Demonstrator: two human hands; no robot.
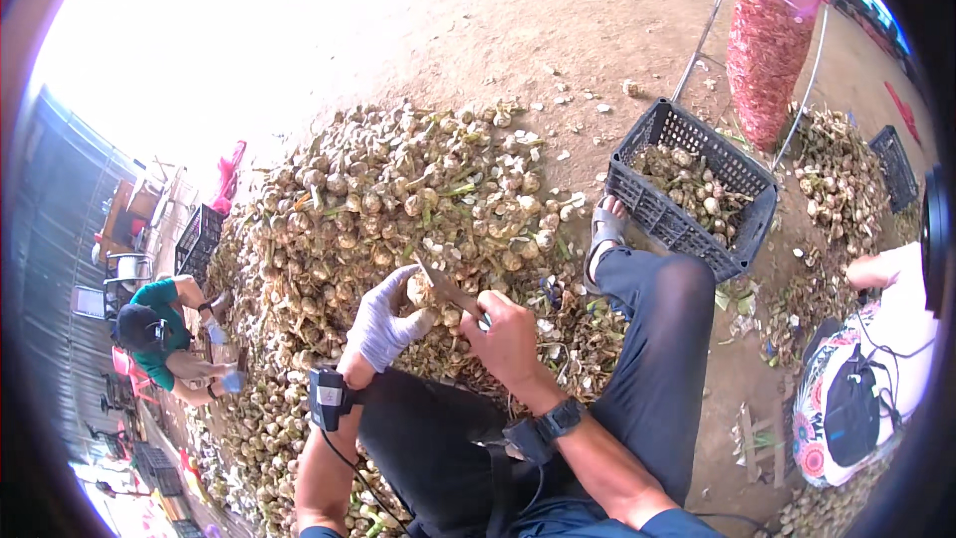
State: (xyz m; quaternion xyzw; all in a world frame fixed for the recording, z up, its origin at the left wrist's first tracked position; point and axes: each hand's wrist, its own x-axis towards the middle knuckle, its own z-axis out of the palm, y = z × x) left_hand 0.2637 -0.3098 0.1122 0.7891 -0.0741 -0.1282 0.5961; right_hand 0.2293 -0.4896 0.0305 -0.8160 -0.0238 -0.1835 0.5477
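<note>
Garlic bulb [420,291] sitting pinched in gloved left hand [383,324] grip, near edge of garlic pile [398,199]. Knife [450,291] (blade slanting far-left) lying just right of bulb, right hand [508,337] grip closing round handle. Crate [692,189] far right.

left hand: gloved left hand [383,324] pinching a garlic bulb [419,291]
right hand: bare right hand [510,339] gripping a knife [447,288], blade laid on the bulb
pile: big garlic heap [378,199] on the dirt ground [558,30], right in front of the knees
crate: dark plastic crate [657,207] with trimmed bulbs, just beside the sandalled foot [604,229]
behind: red mesh sack [765,55] on a metal stand
</note>
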